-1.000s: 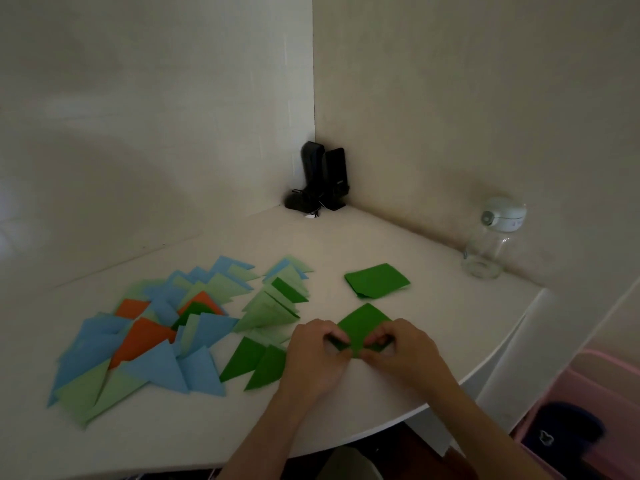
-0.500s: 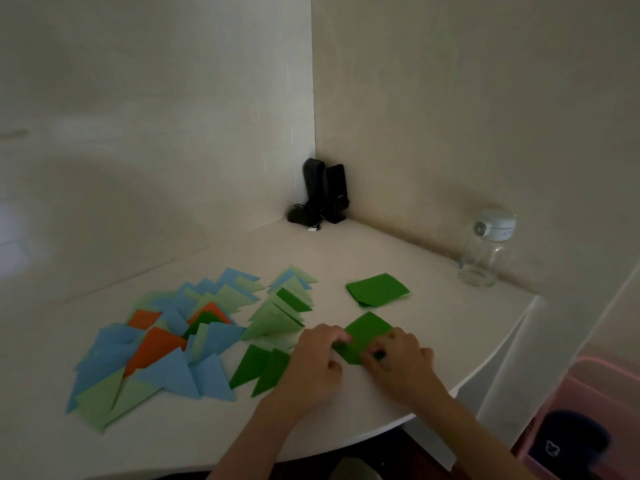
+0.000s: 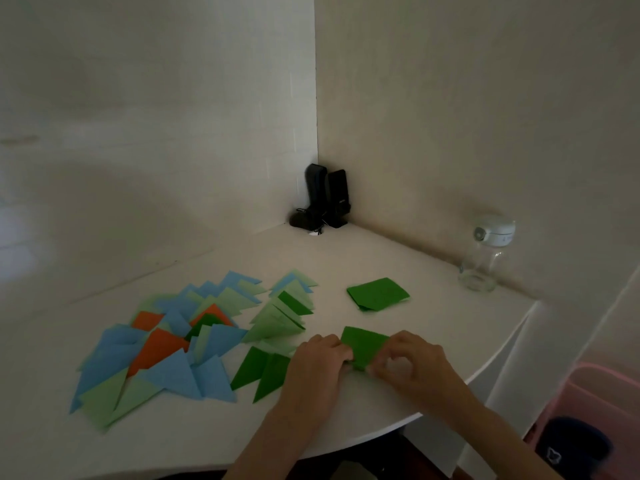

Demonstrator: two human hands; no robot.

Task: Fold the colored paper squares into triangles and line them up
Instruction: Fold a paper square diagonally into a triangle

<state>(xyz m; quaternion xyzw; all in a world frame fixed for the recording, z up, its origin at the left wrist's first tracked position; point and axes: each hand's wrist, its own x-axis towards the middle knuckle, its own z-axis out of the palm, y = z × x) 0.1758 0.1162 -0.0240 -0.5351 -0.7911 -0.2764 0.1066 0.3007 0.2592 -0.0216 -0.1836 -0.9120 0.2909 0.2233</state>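
- Near the table's (image 3: 346,431) front edge, the left hand (image 3: 317,362) and right hand (image 3: 412,365) pinched the dark green paper (image 3: 363,344), apparently to crease it.
- Spare green squares (image 3: 377,294) waited behind, within reach.

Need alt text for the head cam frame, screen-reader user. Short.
A person's left hand and right hand pinch a dark green paper square on a white corner table, folding it. To the left lie folded blue, orange and green triangles; behind sits a stack of green squares, with a clear bottle at the right wall.
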